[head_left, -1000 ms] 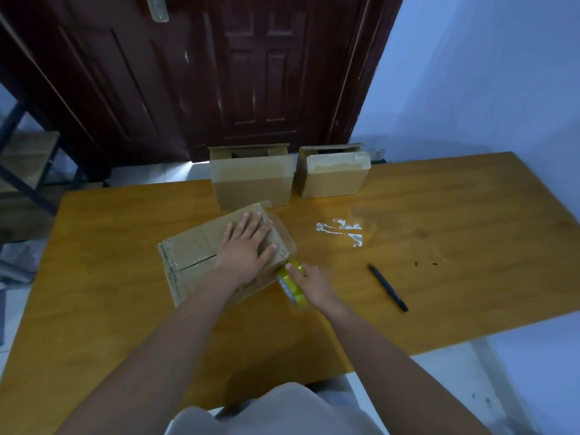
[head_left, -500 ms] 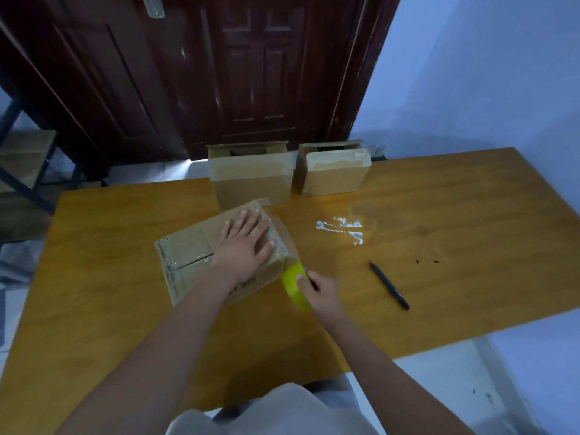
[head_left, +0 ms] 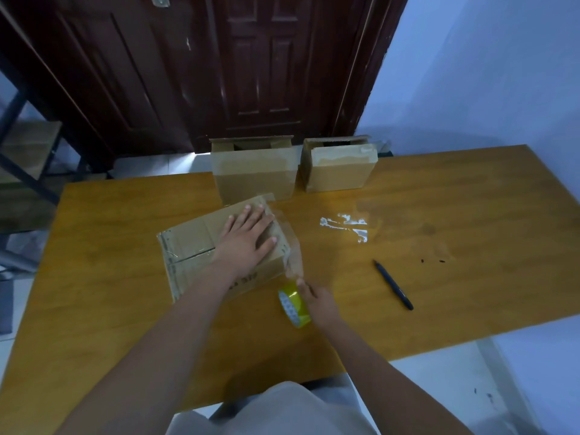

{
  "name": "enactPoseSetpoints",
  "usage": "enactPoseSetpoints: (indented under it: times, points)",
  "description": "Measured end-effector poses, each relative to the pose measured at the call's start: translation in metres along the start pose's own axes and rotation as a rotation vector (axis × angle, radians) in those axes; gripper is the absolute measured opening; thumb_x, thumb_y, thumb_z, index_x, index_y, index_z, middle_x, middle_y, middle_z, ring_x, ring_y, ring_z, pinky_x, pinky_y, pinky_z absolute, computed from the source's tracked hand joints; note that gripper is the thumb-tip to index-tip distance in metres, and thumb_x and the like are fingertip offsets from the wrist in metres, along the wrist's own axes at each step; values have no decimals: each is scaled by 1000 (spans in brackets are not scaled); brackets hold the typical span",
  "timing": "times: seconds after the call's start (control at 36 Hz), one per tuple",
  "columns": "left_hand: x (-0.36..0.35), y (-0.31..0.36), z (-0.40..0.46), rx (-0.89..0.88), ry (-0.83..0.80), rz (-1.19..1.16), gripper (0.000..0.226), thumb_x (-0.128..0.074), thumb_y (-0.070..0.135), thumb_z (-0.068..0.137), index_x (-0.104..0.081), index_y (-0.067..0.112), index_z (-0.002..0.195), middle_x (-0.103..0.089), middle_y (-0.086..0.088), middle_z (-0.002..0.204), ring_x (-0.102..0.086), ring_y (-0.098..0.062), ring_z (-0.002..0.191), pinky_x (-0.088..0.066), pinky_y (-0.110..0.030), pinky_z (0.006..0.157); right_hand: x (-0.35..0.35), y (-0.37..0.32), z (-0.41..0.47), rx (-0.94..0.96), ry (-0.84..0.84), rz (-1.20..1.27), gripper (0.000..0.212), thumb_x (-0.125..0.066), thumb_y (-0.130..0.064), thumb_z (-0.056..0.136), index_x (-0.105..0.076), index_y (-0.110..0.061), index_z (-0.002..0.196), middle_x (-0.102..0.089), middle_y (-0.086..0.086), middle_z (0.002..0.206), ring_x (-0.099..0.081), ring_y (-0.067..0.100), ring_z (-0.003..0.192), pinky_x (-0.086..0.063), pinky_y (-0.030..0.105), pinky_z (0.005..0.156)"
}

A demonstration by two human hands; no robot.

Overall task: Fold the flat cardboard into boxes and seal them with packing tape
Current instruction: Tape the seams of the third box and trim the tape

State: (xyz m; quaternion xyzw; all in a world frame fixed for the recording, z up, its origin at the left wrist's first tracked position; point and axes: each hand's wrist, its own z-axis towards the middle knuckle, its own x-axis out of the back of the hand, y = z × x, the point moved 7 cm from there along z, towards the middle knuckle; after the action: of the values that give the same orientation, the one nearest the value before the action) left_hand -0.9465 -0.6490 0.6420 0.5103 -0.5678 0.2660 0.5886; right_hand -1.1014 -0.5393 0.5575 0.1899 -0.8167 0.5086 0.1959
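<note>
A folded cardboard box (head_left: 191, 246) lies on the wooden table (head_left: 110, 277), its closed flaps facing up. My left hand (head_left: 248, 238) presses flat on its top with fingers spread. Just off the box's right end, my right hand (head_left: 317, 301) grips a roll of clear packing tape (head_left: 294, 306) with a yellowish sheen. A strip of clear tape (head_left: 293, 249) stretches from the roll up over the box's right edge. Two other taped boxes, one larger (head_left: 254, 174) and one smaller (head_left: 339, 167), stand upright at the table's far edge.
A black pen (head_left: 394, 285) lies on the table to the right of my hands. Scraps of white tape residue (head_left: 345, 226) are stuck to the tabletop beyond it. A dark wooden door (head_left: 251, 67) is behind the table, a blue wall on the right.
My right hand has pulled the tape roll down and away from the box's right end, drawing out a longer strip. My left hand stays pressed on the box.
</note>
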Motion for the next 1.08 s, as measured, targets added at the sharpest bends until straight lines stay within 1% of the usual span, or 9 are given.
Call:
enactPoseSetpoints:
  times: [0.14, 0.28, 0.44, 0.67, 0.75, 0.83, 0.89, 0.94, 1.08]
  points:
    - [-1, -2, 2, 12, 1, 1, 56, -23, 53, 98, -12, 34, 150, 4, 9, 159, 12, -12, 145, 8, -37, 117, 4, 4, -15, 85, -7, 179, 35, -48, -49, 92, -54, -32, 63, -50, -10, 56, -49, 7, 57, -38, 30, 57]
    - [0, -2, 3, 11, 12, -19, 56, -25, 52, 98, -14, 34, 150, 2, 9, 159, 11, -12, 145, 8, -36, 116, 8, 8, -18, 88, 40, 122, 42, -47, -38, 92, -33, -22, 56, -29, -1, 53, -31, 16, 52, -24, 34, 53]
    - [0, -3, 3, 4, 5, -15, 56, -26, 52, 98, -14, 34, 150, 2, 9, 159, 11, -12, 145, 7, -36, 116, 6, 19, -16, -72, -7, 206, 41, -47, -48, 89, -46, -17, 62, -39, 5, 59, -39, 18, 57, -30, 32, 57]
    - [7, 3, 1, 8, -16, -5, 55, -28, 49, 99, -16, 32, 150, 1, 6, 159, 9, -14, 146, 5, -37, 117, 5, 4, -8, -89, 3, -147, 44, -35, -34, 100, -36, -25, 57, -38, -4, 55, -43, 21, 60, -28, 29, 58]
    - [19, 16, -5, -21, 114, 40, 48, -47, 34, 97, -38, 26, 143, -26, -6, 154, -19, -28, 143, -20, -46, 114, -2, 5, -6, -106, 12, -173, 43, -34, -37, 100, -59, -13, 76, -54, 9, 67, -55, 33, 75, -30, 29, 63]
    - [29, 43, -16, -178, 308, 121, 27, -69, 5, 73, -68, 7, 100, -61, -14, 113, -58, -36, 106, -48, -43, 84, -4, 3, -8, -90, 47, -179, 46, -34, -39, 100, -62, -3, 95, -64, 19, 83, -61, 36, 87, -31, 29, 63]
    - [24, 59, -24, -265, 319, 236, 14, -62, 15, 71, -69, 10, 83, -64, -8, 97, -62, -29, 90, -49, -34, 74, -4, 1, -9, -85, 64, -190, 46, -34, -39, 100, -62, -3, 97, -66, 22, 92, -61, 37, 91, -31, 30, 64]
    - [14, 68, -30, -269, 255, 289, 28, -49, 30, 76, -69, 12, 84, -63, -4, 93, -61, -25, 85, -46, -33, 72, -3, 1, -9, -100, 73, -192, 44, -35, -38, 100, -62, -3, 101, -66, 24, 99, -60, 38, 95, -34, 34, 66]
    - [-8, 67, -39, -147, 146, 338, 68, -72, 50, 64, -62, 6, 115, -59, -11, 109, -56, -30, 99, -50, -39, 79, -1, -1, -13, -104, 79, -111, 37, -38, -33, 100, -62, -6, 89, -65, 23, 100, -60, 37, 95, -29, 30, 65]
